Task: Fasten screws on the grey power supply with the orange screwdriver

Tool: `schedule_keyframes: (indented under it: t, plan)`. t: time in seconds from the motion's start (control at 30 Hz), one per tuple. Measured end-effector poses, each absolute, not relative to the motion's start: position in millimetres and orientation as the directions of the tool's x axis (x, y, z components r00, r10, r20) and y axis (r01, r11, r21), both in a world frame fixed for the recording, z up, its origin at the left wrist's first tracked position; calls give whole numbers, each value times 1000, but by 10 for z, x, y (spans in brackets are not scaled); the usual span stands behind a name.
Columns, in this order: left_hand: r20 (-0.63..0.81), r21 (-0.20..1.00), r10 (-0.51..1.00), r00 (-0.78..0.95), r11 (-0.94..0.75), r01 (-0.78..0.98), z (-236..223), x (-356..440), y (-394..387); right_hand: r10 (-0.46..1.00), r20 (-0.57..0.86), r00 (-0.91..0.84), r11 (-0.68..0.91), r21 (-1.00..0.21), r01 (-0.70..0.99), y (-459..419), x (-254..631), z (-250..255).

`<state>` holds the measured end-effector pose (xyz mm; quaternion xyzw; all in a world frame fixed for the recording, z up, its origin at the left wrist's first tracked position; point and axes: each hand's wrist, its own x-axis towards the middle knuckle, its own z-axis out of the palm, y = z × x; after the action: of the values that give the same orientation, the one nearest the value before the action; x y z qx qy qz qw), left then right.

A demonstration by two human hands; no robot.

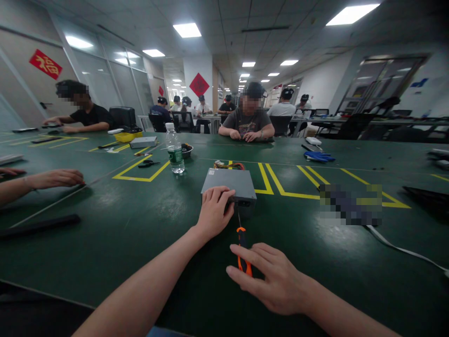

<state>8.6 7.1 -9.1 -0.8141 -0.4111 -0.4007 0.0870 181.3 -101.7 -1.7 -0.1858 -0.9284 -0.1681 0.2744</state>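
A grey metal computer power supply (231,180) lies on the green table with a bundle of coloured wires at its far side. My left hand (215,208) rests on its near left edge, fingers over the top, keeping hold of the box. A screwdriver (242,238) with a black and orange handle points away from me, its shaft reaching the near face beside the socket. Around the handle is my right hand (270,276), loosely closed, with index finger and thumb crossing it. The screwdriver's tip is too small to make out.
A water bottle (174,150) stands beyond the box, beside a bowl (187,150). Blue gloves (319,156) lie at the right, near a blurred dark object (351,206) with a white cable. Another person's hand (58,179) is at the left. A co-worker (247,119) sits opposite.
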Motion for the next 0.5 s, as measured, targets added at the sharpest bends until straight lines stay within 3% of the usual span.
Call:
schedule_keyframes:
  t: [0.17,0.33,0.5]
  plan:
    - [727,197,600,333,-647,737,-93,89,72,193,623,-758,872,245,424,-1005,1785,-65]
    - [726,198,598,339,-654,730,-98,91,74,183,708,-683,885,184,428,-1009,1782,-91]
    - [722,197,602,341,-651,733,-102,88,76,237,631,-739,880,183,439,-1036,1789,-19]
